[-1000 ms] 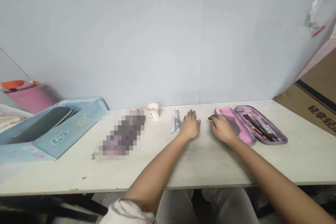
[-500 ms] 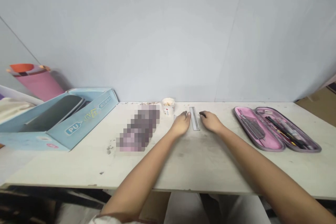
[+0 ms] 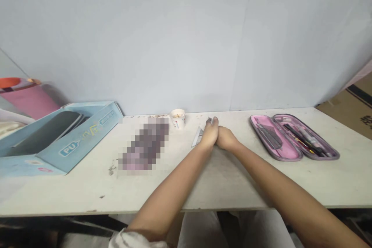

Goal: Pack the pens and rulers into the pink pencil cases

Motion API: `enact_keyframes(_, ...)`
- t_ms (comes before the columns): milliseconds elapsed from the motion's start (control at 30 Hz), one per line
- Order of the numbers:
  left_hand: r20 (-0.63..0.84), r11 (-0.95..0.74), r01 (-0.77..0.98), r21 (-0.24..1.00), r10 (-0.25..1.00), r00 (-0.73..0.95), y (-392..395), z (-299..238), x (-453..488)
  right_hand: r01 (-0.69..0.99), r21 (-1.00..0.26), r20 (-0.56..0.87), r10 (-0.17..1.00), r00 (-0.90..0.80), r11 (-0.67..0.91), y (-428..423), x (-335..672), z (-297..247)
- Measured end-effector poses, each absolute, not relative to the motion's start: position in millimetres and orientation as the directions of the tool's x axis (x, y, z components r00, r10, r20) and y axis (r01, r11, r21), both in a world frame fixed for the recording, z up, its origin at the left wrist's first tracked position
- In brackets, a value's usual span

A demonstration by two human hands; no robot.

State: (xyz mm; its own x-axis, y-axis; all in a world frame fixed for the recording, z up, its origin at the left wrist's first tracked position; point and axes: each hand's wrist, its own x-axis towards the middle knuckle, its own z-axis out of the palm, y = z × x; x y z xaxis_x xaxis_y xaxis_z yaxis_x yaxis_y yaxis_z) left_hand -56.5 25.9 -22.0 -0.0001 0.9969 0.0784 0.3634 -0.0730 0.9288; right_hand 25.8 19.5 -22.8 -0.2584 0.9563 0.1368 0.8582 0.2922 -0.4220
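Observation:
My left hand [image 3: 209, 133] and my right hand [image 3: 226, 139] meet at the middle of the white table [image 3: 87, 190], their sides touching. A clear plastic set square [image 3: 197, 138] lies just left of my left hand, partly under it. A thin clear strip shows at my left fingertips, possibly a ruler. The hands hide the rest of it, so I cannot tell whether they grip it. To the right, apart from both hands, lies an open pencil case [image 3: 277, 151] with pink lining, holding pens and a dark tool.
Left of the hands stand a small paper cup [image 3: 177, 118] with crumbs and a pixelated, unreadable object [image 3: 143, 143]. A blue open box [image 3: 87, 139] sits at the far left, a pink container [image 3: 29, 100] behind it. A cardboard box [image 3: 357, 100] shows at the right.
My hands have closed together over the spot where the clear ruler stood between them. The ruler is now mostly hidden. The view has shifted slightly, with the table items moving left.

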Motion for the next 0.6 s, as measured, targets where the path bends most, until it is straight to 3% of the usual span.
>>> enact_keyframes(100, 0.102, -0.107, 0.348, 0.931, 0.994, 0.033, 16.0, -8.6, -23.3, 0.855, -0.434, 0.178, 0.957, -0.229, 0.286, 10.8, 52.4, -13.8)
enact_keyframes(333, 0.396, -0.535, 0.343, 0.772, 0.828, 0.397, -5.6, 2.1, 73.3, 0.872, -0.475, 0.314, 0.948, 0.045, 0.116, -13.4, 150.3, -8.1)
enact_keyframes(467, 0.369, -0.602, 0.318, 0.732, 0.743, 0.558, -14.1, -10.1, 114.6, 0.878, -0.474, 0.343, 0.933, 0.111, 0.070, -28.3, 198.7, -25.5)
enact_keyframes(600, 0.245, -0.554, 0.383, 0.739, 0.751, 0.613, -15.1, -21.1, 132.5, 0.910, -0.413, 0.323, 0.941, 0.102, 0.043, -34.5, 223.1, -42.9)
